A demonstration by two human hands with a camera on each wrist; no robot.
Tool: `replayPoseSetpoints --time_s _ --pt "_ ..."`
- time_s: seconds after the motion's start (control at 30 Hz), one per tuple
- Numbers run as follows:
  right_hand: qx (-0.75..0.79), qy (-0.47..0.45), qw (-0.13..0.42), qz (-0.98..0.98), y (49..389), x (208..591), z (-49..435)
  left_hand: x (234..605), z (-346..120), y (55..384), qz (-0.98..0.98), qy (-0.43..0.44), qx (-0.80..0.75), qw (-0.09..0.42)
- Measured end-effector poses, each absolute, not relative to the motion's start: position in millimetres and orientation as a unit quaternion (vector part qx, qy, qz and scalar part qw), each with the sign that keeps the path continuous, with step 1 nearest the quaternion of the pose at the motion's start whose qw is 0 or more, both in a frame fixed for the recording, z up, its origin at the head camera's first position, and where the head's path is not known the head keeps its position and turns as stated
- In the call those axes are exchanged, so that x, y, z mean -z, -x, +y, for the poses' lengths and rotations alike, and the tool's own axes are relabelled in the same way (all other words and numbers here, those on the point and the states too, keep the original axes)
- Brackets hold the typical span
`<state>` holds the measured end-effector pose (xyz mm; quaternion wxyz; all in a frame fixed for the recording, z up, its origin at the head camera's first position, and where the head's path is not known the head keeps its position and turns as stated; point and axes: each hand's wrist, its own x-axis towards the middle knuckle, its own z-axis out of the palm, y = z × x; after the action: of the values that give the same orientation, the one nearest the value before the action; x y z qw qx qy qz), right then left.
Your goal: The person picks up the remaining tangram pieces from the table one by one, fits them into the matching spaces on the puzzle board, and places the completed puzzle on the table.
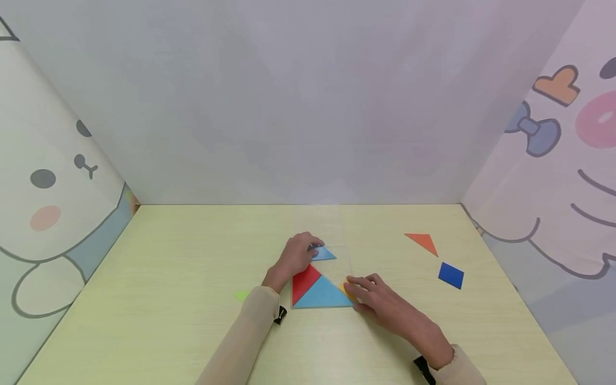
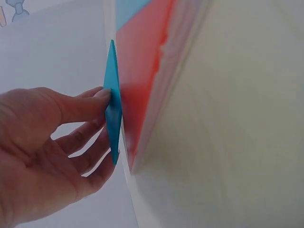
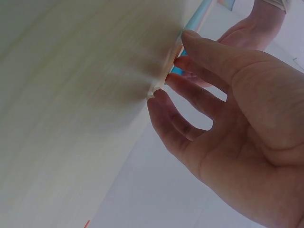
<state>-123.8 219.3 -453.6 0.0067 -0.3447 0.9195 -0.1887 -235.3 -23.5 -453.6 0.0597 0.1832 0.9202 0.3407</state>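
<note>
My left hand [image 1: 295, 258] pinches a small light blue triangle [image 2: 113, 114] between thumb and fingers, over the upper left part of a clear square tray [image 1: 338, 270]. In the left wrist view the piece is close to the tray's surface. A red triangle [image 1: 304, 284] lies along the tray's left side, and a larger light blue triangle [image 1: 323, 295] fills its front. At the right side is a yellow-orange piece [image 1: 344, 287], partly covered by the fingers of my right hand [image 1: 380, 303]. Those fingers are slightly bent, with their tips resting at the tray's right edge.
An orange triangle [image 1: 425, 243] and a dark blue four-sided piece [image 1: 451, 275] lie on the table at the right. A light green piece [image 1: 241, 295] shows beside the left forearm, partly hidden by it. Behind the table rises a pale wall [image 1: 308, 107].
</note>
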Motion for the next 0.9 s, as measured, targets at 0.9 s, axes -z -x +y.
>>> replayPoseSetpoints --time_s 0.9 --pt "0.184 0.358 -0.012 0.915 123.7 456.4 221.0 455.8 -21.1 229.7 0.917 -0.235 -0.319 0.055"
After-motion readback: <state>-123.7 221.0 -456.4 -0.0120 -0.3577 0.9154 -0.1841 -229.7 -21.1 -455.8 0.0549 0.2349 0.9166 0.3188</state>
